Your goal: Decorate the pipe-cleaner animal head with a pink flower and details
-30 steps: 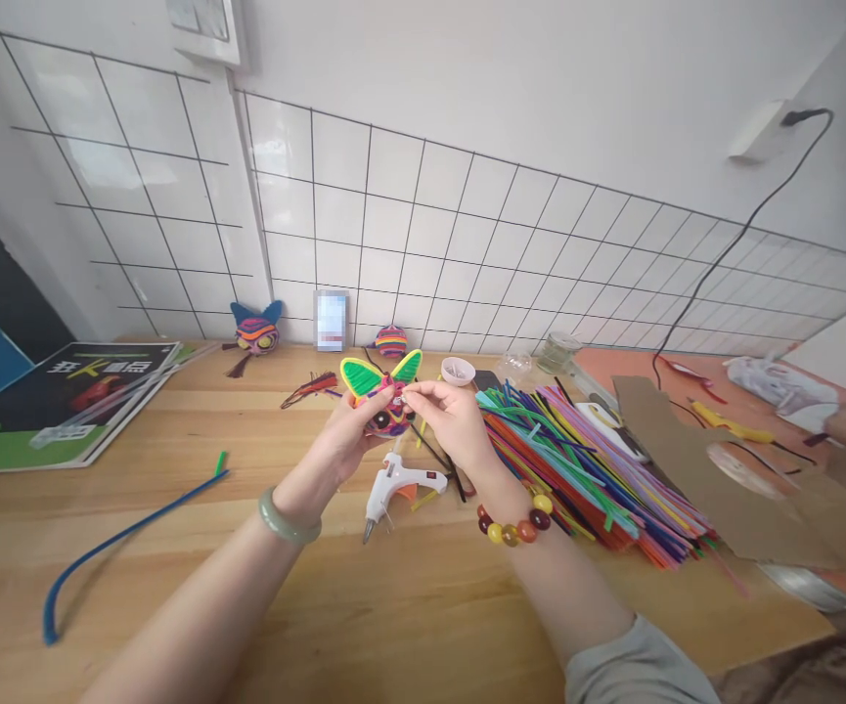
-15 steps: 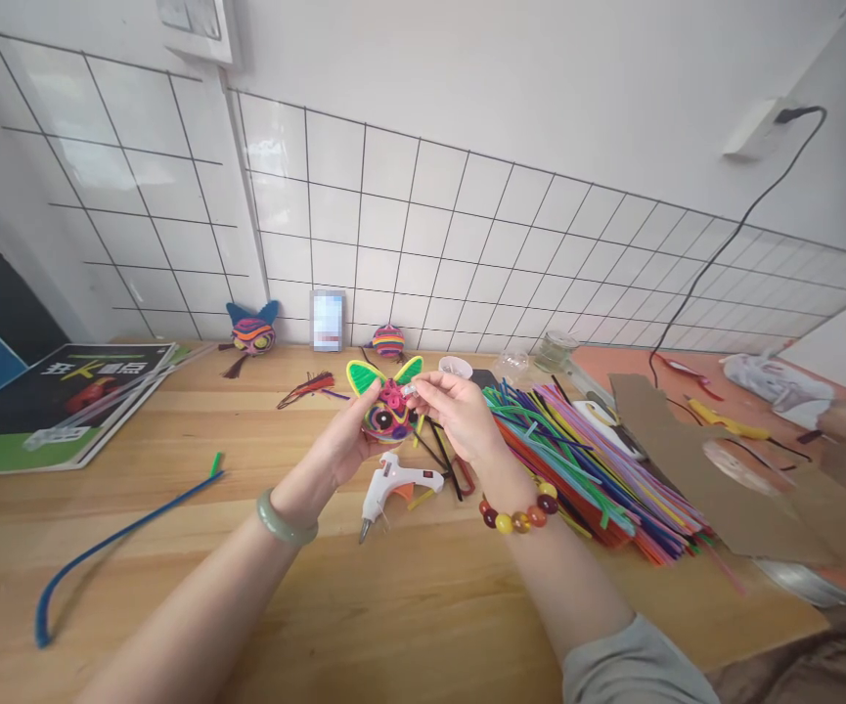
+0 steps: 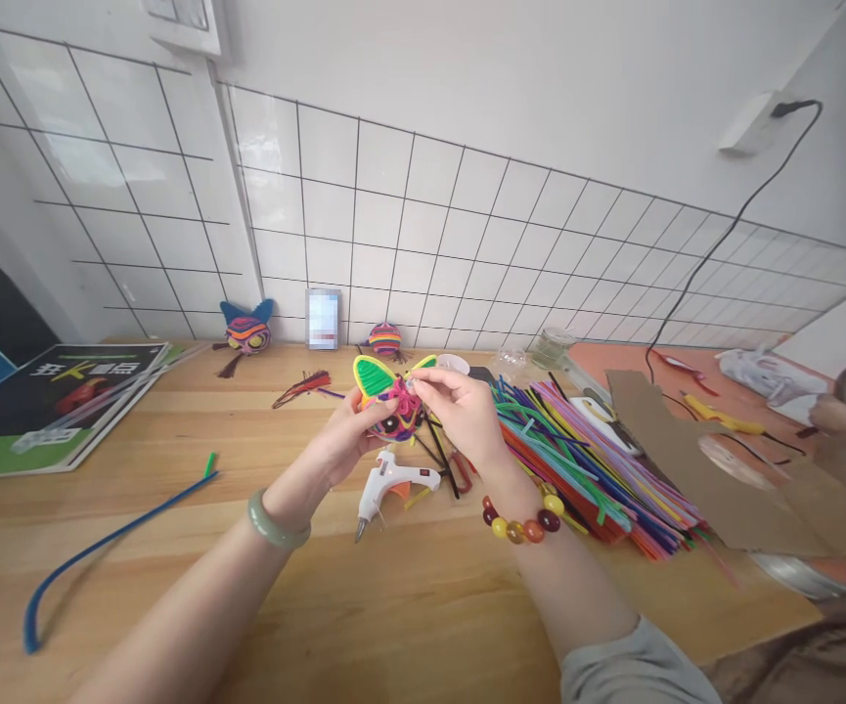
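Observation:
My left hand [image 3: 340, 442] is closed around a small pipe-cleaner figure [image 3: 390, 398] with green and yellow ears and a pink and purple face, held above the wooden table [image 3: 261, 587]. My right hand [image 3: 461, 415] pinches at the top of the figure's face, between the ears; what its fingertips grip is too small to make out. A white hot-glue gun [image 3: 391, 484] lies on the table just below both hands. A jade bangle is on my left wrist and a bead bracelet on my right.
A big heap of coloured pipe cleaners [image 3: 584, 460] lies right of my hands, with cardboard [image 3: 693, 450] beyond. A long blue pipe cleaner [image 3: 100, 548] lies at the left, a book [image 3: 56, 401] behind it. Two finished figures [image 3: 244, 332] stand by the tiled wall.
Both hands have kept the figure between them and turned it slightly. My right fingertips have moved from the right ear's base onto the top of the face. The view drifted a little.

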Action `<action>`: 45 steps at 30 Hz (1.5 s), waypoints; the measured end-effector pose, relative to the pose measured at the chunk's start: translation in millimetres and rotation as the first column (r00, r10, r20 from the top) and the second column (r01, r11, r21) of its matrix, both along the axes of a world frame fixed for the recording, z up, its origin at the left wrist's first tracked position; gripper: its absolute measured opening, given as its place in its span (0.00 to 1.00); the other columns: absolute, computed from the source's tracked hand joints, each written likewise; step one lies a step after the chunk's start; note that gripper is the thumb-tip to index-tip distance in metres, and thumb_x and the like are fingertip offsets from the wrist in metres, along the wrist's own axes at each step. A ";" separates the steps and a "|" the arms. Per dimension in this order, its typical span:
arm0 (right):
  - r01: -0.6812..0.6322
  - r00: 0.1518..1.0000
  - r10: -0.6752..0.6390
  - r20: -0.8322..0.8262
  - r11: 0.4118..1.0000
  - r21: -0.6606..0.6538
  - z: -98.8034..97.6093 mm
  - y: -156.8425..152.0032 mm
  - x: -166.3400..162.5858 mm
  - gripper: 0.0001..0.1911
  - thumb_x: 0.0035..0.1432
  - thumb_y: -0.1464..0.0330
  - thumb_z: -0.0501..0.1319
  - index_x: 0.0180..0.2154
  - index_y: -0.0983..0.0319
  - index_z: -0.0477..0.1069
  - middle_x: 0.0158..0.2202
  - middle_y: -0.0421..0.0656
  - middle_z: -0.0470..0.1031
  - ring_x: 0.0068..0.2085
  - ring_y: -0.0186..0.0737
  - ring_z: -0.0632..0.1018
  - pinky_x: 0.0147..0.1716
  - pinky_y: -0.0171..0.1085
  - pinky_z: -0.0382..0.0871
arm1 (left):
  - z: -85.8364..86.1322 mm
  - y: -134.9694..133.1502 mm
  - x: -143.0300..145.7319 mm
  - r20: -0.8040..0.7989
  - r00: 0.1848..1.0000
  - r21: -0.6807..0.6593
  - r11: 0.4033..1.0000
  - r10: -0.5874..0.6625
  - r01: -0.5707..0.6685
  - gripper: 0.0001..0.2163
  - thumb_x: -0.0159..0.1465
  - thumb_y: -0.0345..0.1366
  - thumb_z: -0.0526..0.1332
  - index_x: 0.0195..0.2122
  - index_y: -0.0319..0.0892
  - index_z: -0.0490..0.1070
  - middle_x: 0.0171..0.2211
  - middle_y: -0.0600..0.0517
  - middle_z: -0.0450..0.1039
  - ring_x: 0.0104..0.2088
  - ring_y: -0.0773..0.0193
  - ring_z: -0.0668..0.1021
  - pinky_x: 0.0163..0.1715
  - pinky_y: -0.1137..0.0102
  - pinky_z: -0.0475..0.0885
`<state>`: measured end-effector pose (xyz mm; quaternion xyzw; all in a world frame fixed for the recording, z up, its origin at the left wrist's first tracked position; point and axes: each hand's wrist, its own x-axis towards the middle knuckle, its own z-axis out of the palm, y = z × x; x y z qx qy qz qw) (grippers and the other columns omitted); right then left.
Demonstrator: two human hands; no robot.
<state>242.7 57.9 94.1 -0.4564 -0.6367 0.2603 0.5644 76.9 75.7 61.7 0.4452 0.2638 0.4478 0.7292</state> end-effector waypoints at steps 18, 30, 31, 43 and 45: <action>-0.006 0.888 -0.197 0.416 0.898 0.440 3.7 -7.9 6.1 0.08 0.63 0.70 0.58 0.38 0.57 0.76 0.38 0.45 0.79 0.41 0.42 0.79 0.44 0.43 0.74 | 5.7 -8.3 5.9 0.000 1.000 0.002 1.000 -0.030 0.030 0.17 0.56 0.38 0.70 0.45 0.41 0.71 0.43 0.46 0.76 0.39 0.59 0.79 0.40 0.63 0.77; 0.072 0.901 -0.232 0.365 0.913 0.402 1.3 -4.5 9.4 0.03 0.60 0.70 0.60 0.35 0.59 0.73 0.34 0.42 0.79 0.36 0.38 0.78 0.38 0.38 0.73 | 8.0 -10.8 7.7 0.016 0.997 -0.090 0.993 -0.069 0.071 0.16 0.57 0.37 0.69 0.45 0.39 0.71 0.43 0.45 0.76 0.40 0.59 0.79 0.39 0.64 0.77; 0.073 0.902 -0.231 0.366 0.915 0.397 1.1 -4.4 9.4 0.03 0.60 0.70 0.61 0.34 0.59 0.73 0.34 0.42 0.79 0.35 0.38 0.78 0.38 0.38 0.73 | 7.9 -10.9 7.4 0.016 0.998 -0.095 0.993 -0.068 0.069 0.16 0.57 0.37 0.69 0.45 0.39 0.71 0.43 0.44 0.76 0.40 0.58 0.79 0.39 0.64 0.77; 0.020 0.908 -0.164 0.384 0.936 0.353 0.2 -2.8 10.7 0.02 0.58 0.72 0.62 0.34 0.61 0.73 0.32 0.42 0.77 0.32 0.35 0.76 0.34 0.35 0.72 | 6.0 -6.9 6.0 -0.014 0.999 -0.086 0.995 -0.045 0.044 0.17 0.57 0.38 0.69 0.45 0.40 0.71 0.42 0.44 0.77 0.40 0.59 0.79 0.38 0.66 0.76; 0.019 0.914 -0.156 0.375 0.939 0.344 0.5 -3.2 11.3 0.01 0.58 0.72 0.62 0.34 0.61 0.73 0.32 0.42 0.77 0.32 0.35 0.76 0.33 0.35 0.72 | 6.0 -6.8 5.2 -0.023 0.999 -0.073 0.997 -0.036 0.034 0.18 0.57 0.39 0.69 0.46 0.40 0.71 0.42 0.45 0.77 0.39 0.59 0.79 0.38 0.66 0.76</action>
